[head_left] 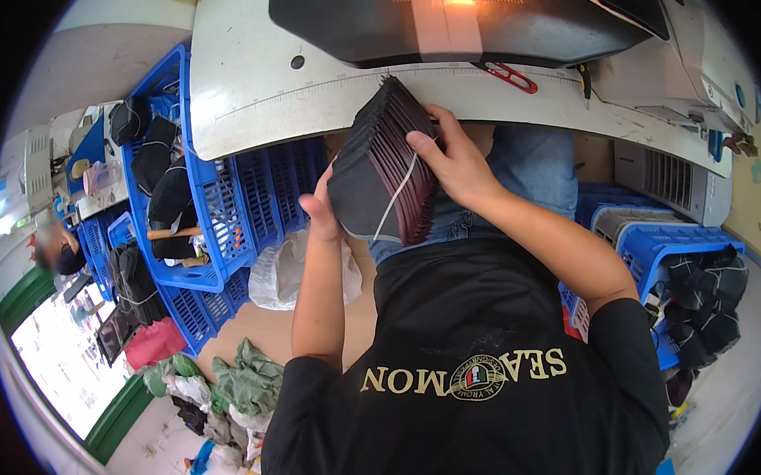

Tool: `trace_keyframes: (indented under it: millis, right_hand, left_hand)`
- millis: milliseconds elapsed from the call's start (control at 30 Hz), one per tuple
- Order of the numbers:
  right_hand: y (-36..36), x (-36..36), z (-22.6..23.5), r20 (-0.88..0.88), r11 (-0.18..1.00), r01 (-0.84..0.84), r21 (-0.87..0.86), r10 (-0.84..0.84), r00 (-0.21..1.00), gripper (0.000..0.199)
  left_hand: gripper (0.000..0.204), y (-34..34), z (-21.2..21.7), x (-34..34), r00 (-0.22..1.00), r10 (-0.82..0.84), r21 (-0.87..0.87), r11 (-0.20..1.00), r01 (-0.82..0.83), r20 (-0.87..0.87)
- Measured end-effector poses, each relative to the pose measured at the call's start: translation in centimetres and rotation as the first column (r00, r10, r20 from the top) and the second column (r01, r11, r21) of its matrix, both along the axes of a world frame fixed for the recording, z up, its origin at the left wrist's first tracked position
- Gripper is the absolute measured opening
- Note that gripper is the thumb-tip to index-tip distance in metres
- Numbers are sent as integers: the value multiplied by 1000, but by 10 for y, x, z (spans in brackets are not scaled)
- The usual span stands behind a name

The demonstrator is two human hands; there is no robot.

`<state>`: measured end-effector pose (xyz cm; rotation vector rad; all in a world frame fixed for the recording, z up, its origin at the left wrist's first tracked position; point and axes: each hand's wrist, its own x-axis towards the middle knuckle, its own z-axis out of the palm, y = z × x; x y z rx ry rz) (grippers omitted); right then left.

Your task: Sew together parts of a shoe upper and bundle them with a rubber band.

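A thick bundle of flat, dark cut pieces (375, 174), black on the face and maroon along the stacked edges, is tilted above my lap. A thin white band runs across it. My left hand (322, 205) supports its left side; the fingers go behind the bundle and the thumb sticks out to the left. From the right, my right hand (456, 156) grips the maroon edges, its thumb on top near the band. The fingertips behind the stack are hidden.
Ahead curves a white worktable (233, 104), with a dark machine cover (356, 24) and red-handled scissors (515, 77). Blue crates (217, 196) stand at left, and another blue crate (652, 249) with black bundles (709, 294) at right. A white plastic bag (290, 276) lies beside my left forearm.
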<state>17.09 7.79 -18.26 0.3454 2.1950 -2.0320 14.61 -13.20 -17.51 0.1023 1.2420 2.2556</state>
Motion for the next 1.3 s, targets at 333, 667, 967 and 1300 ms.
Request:
trace_keyframes:
  millis: [333, 667, 967, 1300]
  right_hand:
    - [12, 2, 53, -134, 979, -183, 90, 194, 972, 53]
    - [15, 2, 58, -226, 971, -238, 20, 236, 945, 24]
    - [21, -4, 65, -394, 911, -292, 292, 393, 831, 10]
    - [32, -27, 31, -605, 732, 184, 656, 364, 708, 12]
  left_hand:
    - [109, -6, 15, -10, 993, 71, 139, 987, -84, 98]
    - [83, -19, 19, -4, 937, -1, 630, 741, -234, 349]
    - [82, -27, 18, -3, 892, -8, 569, 773, -281, 451]
    - [88, -21, 16, 2, 912, -107, 691, 689, -219, 396]
